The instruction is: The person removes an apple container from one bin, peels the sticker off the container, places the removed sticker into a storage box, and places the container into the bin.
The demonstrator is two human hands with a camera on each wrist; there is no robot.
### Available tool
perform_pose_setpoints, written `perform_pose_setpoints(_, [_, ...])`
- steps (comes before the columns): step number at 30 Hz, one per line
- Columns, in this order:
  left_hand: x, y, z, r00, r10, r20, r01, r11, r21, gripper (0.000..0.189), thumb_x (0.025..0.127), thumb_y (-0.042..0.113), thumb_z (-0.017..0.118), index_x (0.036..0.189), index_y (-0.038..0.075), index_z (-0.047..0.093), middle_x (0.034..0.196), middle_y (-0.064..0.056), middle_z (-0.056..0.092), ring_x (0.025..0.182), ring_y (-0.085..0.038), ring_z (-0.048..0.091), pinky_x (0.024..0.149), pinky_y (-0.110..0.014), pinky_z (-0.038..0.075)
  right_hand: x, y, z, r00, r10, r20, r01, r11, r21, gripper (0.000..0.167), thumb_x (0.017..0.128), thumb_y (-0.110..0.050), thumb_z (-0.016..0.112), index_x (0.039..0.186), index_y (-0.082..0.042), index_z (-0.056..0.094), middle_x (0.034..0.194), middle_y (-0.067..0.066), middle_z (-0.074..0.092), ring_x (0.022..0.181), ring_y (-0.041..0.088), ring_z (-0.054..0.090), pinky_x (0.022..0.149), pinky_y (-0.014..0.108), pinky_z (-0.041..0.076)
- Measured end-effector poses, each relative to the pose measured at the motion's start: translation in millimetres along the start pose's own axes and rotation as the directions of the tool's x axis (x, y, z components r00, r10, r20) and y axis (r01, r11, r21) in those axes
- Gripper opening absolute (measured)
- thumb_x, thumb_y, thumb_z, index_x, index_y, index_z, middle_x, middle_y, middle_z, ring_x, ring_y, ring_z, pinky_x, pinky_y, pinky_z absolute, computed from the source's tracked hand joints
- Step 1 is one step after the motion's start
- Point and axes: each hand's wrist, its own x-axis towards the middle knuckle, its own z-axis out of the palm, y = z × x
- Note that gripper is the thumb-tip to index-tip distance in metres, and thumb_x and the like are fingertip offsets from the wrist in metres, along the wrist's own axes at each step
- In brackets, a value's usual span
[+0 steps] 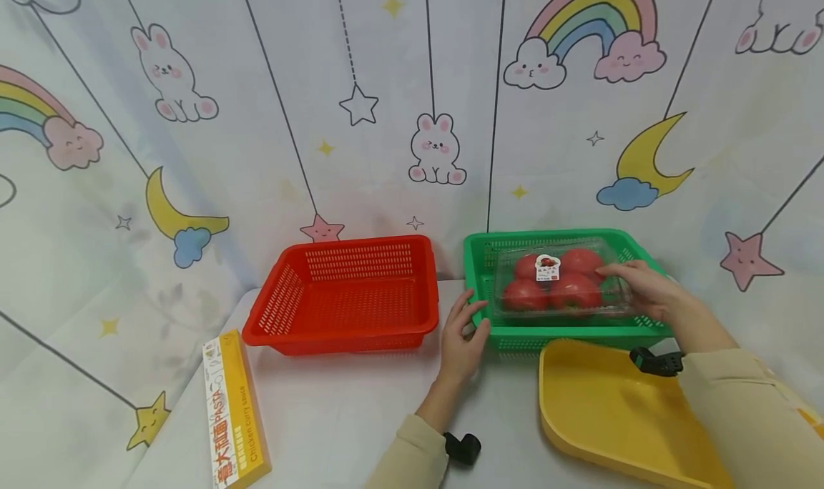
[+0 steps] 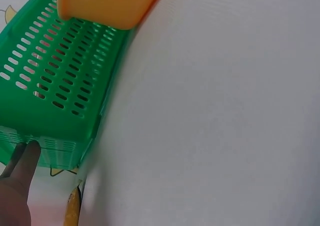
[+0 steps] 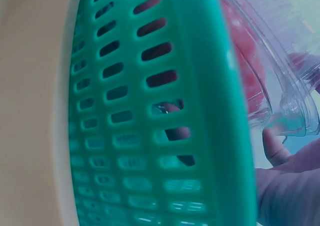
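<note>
A clear plastic box of tomatoes (image 1: 555, 282), with a white label on its lid, lies tilted inside the green basket (image 1: 553, 333). My right hand (image 1: 650, 289) grips the right end of the box; in the right wrist view its thumb (image 3: 275, 147) shows below the clear box end, beyond the basket wall. At the basket's left end is my left hand (image 1: 462, 342), its fingers spread near the rim. The left wrist view shows straight fingers (image 2: 26, 166) against the green side wall. The box's underside is hidden.
A red basket (image 1: 360, 335) stands left of the green one. The yellow tray (image 1: 618, 410) lies in front of the green basket, under my right forearm. A yellow and white pasta box (image 1: 234, 410) lies at the table's left. Behind hangs a patterned cloth (image 1: 386, 53).
</note>
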Motion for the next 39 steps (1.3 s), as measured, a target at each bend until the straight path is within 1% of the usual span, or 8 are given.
perform_pose_setpoints(4, [1.3,1.9,-1.8,1.000,-0.009,0.017,0.008,0.999,0.034,0.032,0.096,0.018,0.062,0.126,0.010,0.070,0.152,-0.008,0.047,0.137,-0.027,0.044,0.099,-0.042,0.051,-5.9,-6,3,1.000,-0.012,-0.025,0.012,1.000,0.029,0.033,0.104,-0.033,0.056,0.116,-0.003,0.050,0.133,0.024,0.033,0.095,0.024,0.060,0.085,0.055,0.056])
perform_pose_setpoints(8, [1.1,6.1,-4.6,0.999,-0.013,0.041,0.007,0.992,0.130,0.039,0.096,0.021,0.063,0.133,0.011,0.066,0.155,-0.005,0.042,0.141,-0.025,0.039,0.104,-0.046,0.046,-13.4,-13,4,0.999,-0.022,-0.038,0.025,0.997,0.074,0.052,0.104,-0.034,0.055,0.132,-0.004,0.022,0.128,0.025,0.036,0.085,0.025,0.068,0.087,0.060,0.053])
perform_pose_setpoints(13, [3.9,17.4,-10.7,0.997,0.051,0.057,-0.062,0.976,0.209,0.047,0.095,0.025,0.062,0.141,0.014,0.059,0.157,-0.010,0.037,0.143,-0.028,0.035,0.106,-0.053,0.043,-20.2,-26,7,0.995,-0.090,-0.034,0.094,0.990,0.107,0.042,0.105,-0.031,0.054,0.124,-0.001,0.031,0.115,0.019,0.051,0.084,0.029,0.071,0.082,0.058,0.056])
perform_pose_setpoints(16, [8.6,26.8,-14.8,0.991,0.118,0.064,-0.129,0.971,0.203,0.051,0.097,0.028,0.059,0.144,0.010,0.055,0.157,-0.014,0.037,0.142,-0.032,0.037,0.107,-0.057,0.041,-24.7,-33,9,0.993,-0.116,-0.026,0.118,0.984,0.130,0.039,0.105,-0.031,0.054,0.122,-0.004,0.032,0.117,0.018,0.049,0.086,0.028,0.072,0.081,0.057,0.056])
perform_pose_setpoints(22, [15.3,52.0,-31.9,0.989,0.112,0.094,-0.124,0.983,0.133,0.059,0.097,0.029,0.058,0.152,0.013,0.045,0.159,-0.003,0.035,0.144,-0.023,0.033,0.110,-0.052,0.038,-37.0,-48,19,0.988,-0.157,0.001,0.153,0.963,0.222,0.024,0.105,-0.028,0.055,0.110,-0.005,0.056,0.101,0.011,0.067,0.086,0.032,0.073,0.078,0.055,0.058])
perform_pose_setpoints(26, [22.0,68.2,-50.0,0.984,0.131,0.124,-0.137,0.990,0.042,0.062,0.097,0.019,0.059,0.155,0.010,0.038,0.159,-0.007,0.034,0.143,-0.028,0.036,0.109,-0.053,0.038,-46.9,-55,35,0.985,-0.170,0.006,0.164,0.959,0.233,0.031,0.105,-0.030,0.054,0.120,-0.008,0.038,0.114,0.017,0.054,0.088,0.030,0.072,0.079,0.052,0.058])
perform_pose_setpoints(30, [30.1,82.9,-69.5,0.984,0.083,0.160,-0.089,0.995,0.032,0.065,0.098,0.019,0.057,0.157,0.014,0.033,0.158,-0.005,0.035,0.137,-0.033,0.043,0.106,-0.051,0.043,-54.7,-60,55,0.982,-0.189,0.007,0.183,0.961,0.207,0.040,0.106,-0.032,0.052,0.122,-0.017,0.018,0.125,0.016,0.031,0.089,0.023,0.070,0.079,0.044,0.060])
perform_pose_setpoints(39, [36.9,99.8,-113.2,0.971,-0.129,0.199,0.139,0.989,-0.040,0.070,0.100,0.031,0.050,0.161,0.017,0.020,0.161,-0.012,0.027,0.133,-0.038,0.046,0.091,-0.047,0.055,-64.2,-66,102,0.974,-0.220,0.058,0.203,0.956,0.212,0.033,0.106,-0.028,0.052,0.122,-0.016,0.025,0.132,0.013,0.028,0.092,0.019,0.069,0.079,0.041,0.060])
